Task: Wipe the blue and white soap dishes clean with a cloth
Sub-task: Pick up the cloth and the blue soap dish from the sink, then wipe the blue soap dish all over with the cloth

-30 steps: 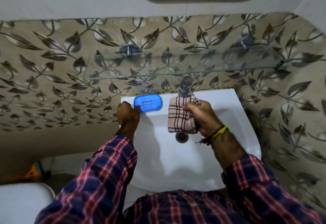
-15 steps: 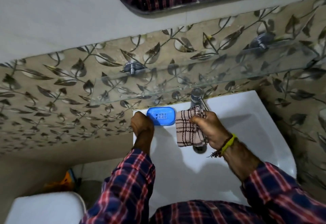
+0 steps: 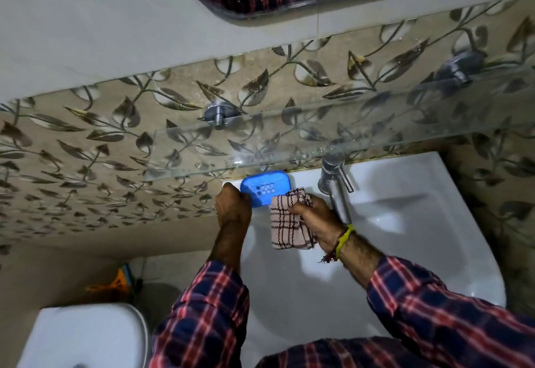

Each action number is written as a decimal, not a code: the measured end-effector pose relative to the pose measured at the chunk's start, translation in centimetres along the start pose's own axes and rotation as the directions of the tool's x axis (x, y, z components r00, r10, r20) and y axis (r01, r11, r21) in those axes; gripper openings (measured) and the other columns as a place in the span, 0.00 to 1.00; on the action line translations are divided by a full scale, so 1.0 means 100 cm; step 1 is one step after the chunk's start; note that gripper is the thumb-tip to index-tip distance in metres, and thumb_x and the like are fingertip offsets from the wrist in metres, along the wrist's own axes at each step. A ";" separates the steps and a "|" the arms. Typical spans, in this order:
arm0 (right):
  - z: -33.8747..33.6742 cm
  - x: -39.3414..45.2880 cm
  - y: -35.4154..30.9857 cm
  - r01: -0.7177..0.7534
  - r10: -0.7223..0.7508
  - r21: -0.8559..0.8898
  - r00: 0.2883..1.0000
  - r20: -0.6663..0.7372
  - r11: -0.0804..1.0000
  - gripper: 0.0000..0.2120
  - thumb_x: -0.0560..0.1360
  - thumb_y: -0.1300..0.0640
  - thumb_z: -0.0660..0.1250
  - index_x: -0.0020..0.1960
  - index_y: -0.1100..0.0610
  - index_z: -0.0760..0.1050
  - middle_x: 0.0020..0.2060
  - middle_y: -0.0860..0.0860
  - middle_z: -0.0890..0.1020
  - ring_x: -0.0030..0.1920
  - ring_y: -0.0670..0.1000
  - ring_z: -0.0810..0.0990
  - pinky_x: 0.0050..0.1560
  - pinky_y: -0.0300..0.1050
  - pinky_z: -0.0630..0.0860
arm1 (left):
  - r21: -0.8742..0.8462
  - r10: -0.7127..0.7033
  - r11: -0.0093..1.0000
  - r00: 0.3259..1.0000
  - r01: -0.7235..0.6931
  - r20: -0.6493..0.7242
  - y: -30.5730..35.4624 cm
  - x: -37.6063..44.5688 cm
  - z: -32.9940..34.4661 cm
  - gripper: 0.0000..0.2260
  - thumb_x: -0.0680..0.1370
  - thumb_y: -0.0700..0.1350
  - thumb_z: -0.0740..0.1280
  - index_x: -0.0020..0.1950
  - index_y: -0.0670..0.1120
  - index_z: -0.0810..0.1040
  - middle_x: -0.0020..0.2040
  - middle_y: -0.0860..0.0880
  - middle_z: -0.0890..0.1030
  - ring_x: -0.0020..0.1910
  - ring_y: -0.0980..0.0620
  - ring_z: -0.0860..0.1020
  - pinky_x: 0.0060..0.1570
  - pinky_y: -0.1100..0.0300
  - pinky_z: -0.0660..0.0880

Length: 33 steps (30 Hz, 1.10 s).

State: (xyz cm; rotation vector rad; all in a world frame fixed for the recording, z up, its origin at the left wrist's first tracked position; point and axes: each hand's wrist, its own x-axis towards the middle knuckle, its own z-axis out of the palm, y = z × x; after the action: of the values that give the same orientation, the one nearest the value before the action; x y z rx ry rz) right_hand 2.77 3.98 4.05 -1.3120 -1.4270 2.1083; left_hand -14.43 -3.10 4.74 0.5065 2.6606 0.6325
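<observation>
Soap dish (image 3: 265,187), blue, sits on the back ledge of the white sink (image 3: 405,223), between the two hands and just beyond their fingertips. Left hand (image 3: 233,208) is curled closed against the dish's left end, touching it. Right hand (image 3: 311,217) is closed around a checked cloth (image 3: 286,228), whose upper fold touches the dish's right front corner. Tap (image 3: 333,176) stands just beyond the right hand.

soap dish (image 3: 265,187) on sink (image 3: 405,223) ledge, left of tap (image 3: 333,176), under shelf (image 3: 289,147)
</observation>
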 end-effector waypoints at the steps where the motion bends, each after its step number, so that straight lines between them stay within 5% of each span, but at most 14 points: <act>1: -0.001 0.002 0.001 -0.005 0.005 0.020 1.000 0.001 1.000 0.12 0.76 0.67 0.65 0.57 0.61 0.80 0.50 0.58 0.87 0.51 0.58 0.85 0.52 0.53 0.82 | -0.013 0.006 1.000 1.000 -0.005 0.007 -0.001 0.001 -0.001 0.11 0.78 0.39 0.67 0.55 0.33 0.78 0.53 0.33 0.84 0.56 0.34 0.81 0.52 0.48 0.75; 6: -0.001 0.005 0.005 -0.036 0.035 0.070 0.999 0.013 0.997 0.10 0.76 0.66 0.65 0.54 0.57 0.81 0.42 0.51 0.88 0.42 0.49 0.87 0.36 0.42 0.82 | -0.113 0.029 0.993 0.999 -0.034 -0.041 -0.005 -0.001 0.001 0.12 0.78 0.40 0.69 0.58 0.36 0.73 0.53 0.34 0.83 0.57 0.34 0.80 0.53 0.47 0.74; 11: 0.001 0.006 0.004 0.004 0.001 0.111 0.999 -0.045 0.994 0.09 0.75 0.67 0.66 0.50 0.57 0.82 0.39 0.50 0.88 0.39 0.49 0.86 0.38 0.42 0.81 | -0.324 -0.032 0.946 0.997 0.006 -0.074 -0.010 0.001 0.004 0.19 0.78 0.44 0.70 0.66 0.39 0.72 0.48 0.35 0.85 0.49 0.36 0.85 0.55 0.44 0.80; 14: 0.000 0.003 0.000 0.015 -0.004 0.152 0.997 -0.072 0.988 0.09 0.76 0.67 0.66 0.48 0.56 0.82 0.38 0.50 0.88 0.39 0.49 0.86 0.37 0.43 0.82 | -0.474 -0.080 0.880 0.995 0.039 -0.066 -0.011 0.003 0.002 0.12 0.78 0.44 0.73 0.56 0.38 0.80 0.40 0.39 0.85 0.41 0.39 0.86 0.49 0.43 0.83; 17: -0.002 -0.001 -0.001 0.032 -0.017 0.184 0.996 -0.083 0.982 0.10 0.76 0.67 0.65 0.51 0.56 0.82 0.43 0.53 0.88 0.43 0.52 0.87 0.40 0.45 0.83 | -0.624 -0.130 0.775 0.992 0.105 0.006 -0.012 -0.001 0.001 0.09 0.78 0.43 0.75 0.49 0.37 0.81 0.43 0.37 0.85 0.33 0.43 0.84 0.35 0.53 0.84; 20: -0.003 -0.008 -0.005 0.096 -0.078 0.189 0.992 -0.101 0.977 0.10 0.76 0.69 0.65 0.51 0.59 0.81 0.44 0.55 0.87 0.46 0.56 0.85 0.42 0.45 0.83 | -0.761 -0.127 0.636 0.990 0.125 0.057 -0.012 -0.010 -0.006 0.09 0.78 0.44 0.75 0.48 0.39 0.80 0.43 0.39 0.82 0.36 0.46 0.82 0.30 0.61 0.81; 24: -0.003 -0.031 -0.011 0.116 -0.100 0.234 0.992 -0.079 0.965 0.07 0.74 0.68 0.70 0.50 0.59 0.82 0.47 0.60 0.87 0.48 0.61 0.85 0.53 0.60 0.83 | -0.859 -0.090 0.502 0.994 0.096 0.059 -0.015 -0.031 -0.024 0.11 0.81 0.44 0.71 0.55 0.35 0.80 0.43 0.41 0.80 0.39 0.48 0.80 0.32 0.62 0.82; 28: -0.013 -0.069 -0.018 0.239 -0.241 0.243 0.970 -0.020 0.940 0.10 0.68 0.69 0.76 0.47 0.61 0.83 0.43 0.58 0.87 0.42 0.56 0.87 0.42 0.51 0.84 | -0.897 0.002 0.439 0.999 0.047 0.053 -0.022 -0.063 -0.037 0.12 0.83 0.43 0.68 0.57 0.33 0.79 0.50 0.40 0.82 0.47 0.46 0.81 0.39 0.58 0.84; 33: -0.019 -0.094 -0.025 0.275 -0.267 0.220 0.961 -0.064 0.936 0.13 0.72 0.73 0.72 0.55 0.70 0.77 0.45 0.60 0.85 0.43 0.56 0.85 0.42 0.49 0.84 | -0.914 0.085 0.405 0.996 -0.005 0.032 -0.020 -0.111 -0.033 0.05 0.83 0.42 0.67 0.48 0.44 0.78 0.44 0.49 0.82 0.44 0.54 0.81 0.40 0.57 0.84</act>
State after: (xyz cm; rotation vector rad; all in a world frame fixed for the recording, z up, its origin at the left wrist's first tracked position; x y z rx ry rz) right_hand 8.81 0.19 10.91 -0.9962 -1.2297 1.9859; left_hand -6.69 -10.57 9.38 0.2307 1.7592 1.8763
